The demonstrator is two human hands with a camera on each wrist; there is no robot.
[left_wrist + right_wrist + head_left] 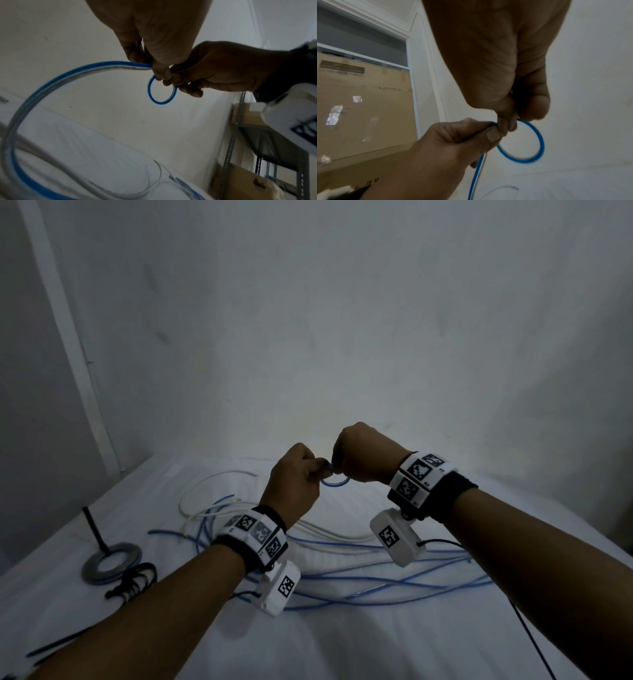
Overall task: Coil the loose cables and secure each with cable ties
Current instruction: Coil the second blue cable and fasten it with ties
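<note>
Two hands meet above the white-covered desk [342, 645], fingertips almost touching, and between them hangs a small round loop of thin blue cable [335, 483]. The left hand [295, 481] pinches the loop's near side with thumb and curled fingers, and from that pinch the cable's long tail drops down and back toward the person, paired with a pale strand. The right hand [364, 455] pinches the loop's top from just beyond and to the right, fingers curled around it. The loop lies directly below both pinches, so neither hand is clearly nearer; the slack to be wound runs off the left hand's side, which suggests the right hand should hold the coil while the left feeds more cable.

Below the loop, long blue and white cables [359, 577] sprawl loose across the desk. Left of the loop, nearer the desk's edge, lie a bundle of black cable ties [135, 580] and a grey ring-shaped base with a black upright rod [111, 563].
</note>
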